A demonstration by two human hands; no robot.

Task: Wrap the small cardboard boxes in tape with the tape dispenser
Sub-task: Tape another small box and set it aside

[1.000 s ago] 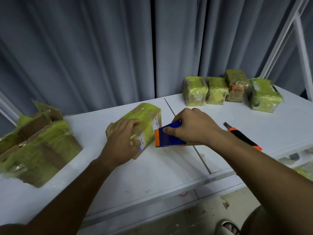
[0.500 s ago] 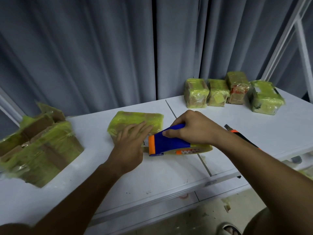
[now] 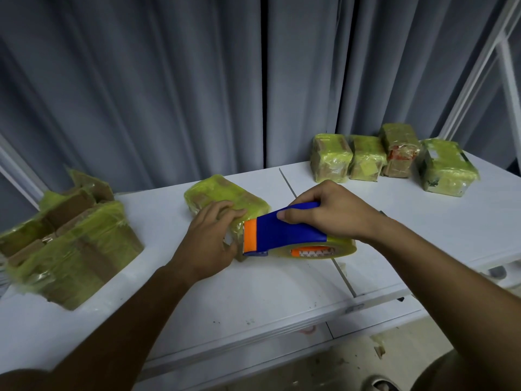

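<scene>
Now the left hand (image 3: 210,238) presses flat on the box (image 3: 225,197); at its 3 o'clock, the right hand (image 3: 328,214) grips the dispenser (image 3: 284,232), mouth touching the box's near-right end.

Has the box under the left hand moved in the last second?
Yes. The box has tipped from tilted up to lying flat on the table, beside its seam.
</scene>
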